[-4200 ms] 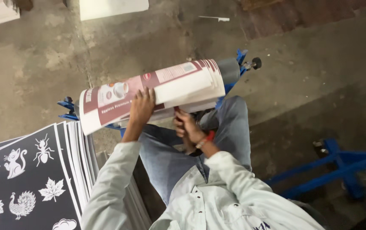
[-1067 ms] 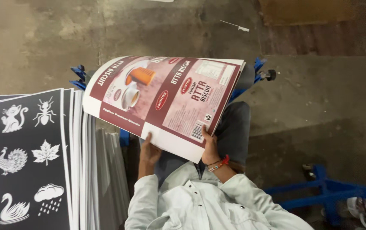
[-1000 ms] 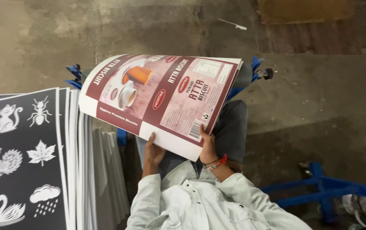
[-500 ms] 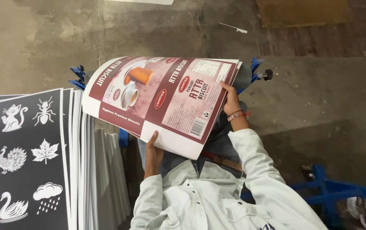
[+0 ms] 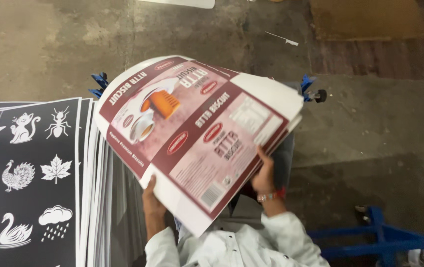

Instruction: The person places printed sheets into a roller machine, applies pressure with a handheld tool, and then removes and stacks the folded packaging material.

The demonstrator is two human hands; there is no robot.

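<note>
No container shows here; the nearest thing to one is the stack of black sheets (image 5: 29, 178) printed with white animal and leaf shapes, standing on edge at the left. The left hand (image 5: 152, 202) grips the lower edge of a bundle of maroon-and-white printed carton sheets (image 5: 197, 133), fingers clamped on it from beneath. The right hand (image 5: 265, 175) holds the right edge, fingers closed on it. Half a second ago the bundle lay flatter and the right hand sat higher (near the far corner); now the sheets bow upward. The bundle's long axis runs from upper left to lower right, above the person's lap.
</note>
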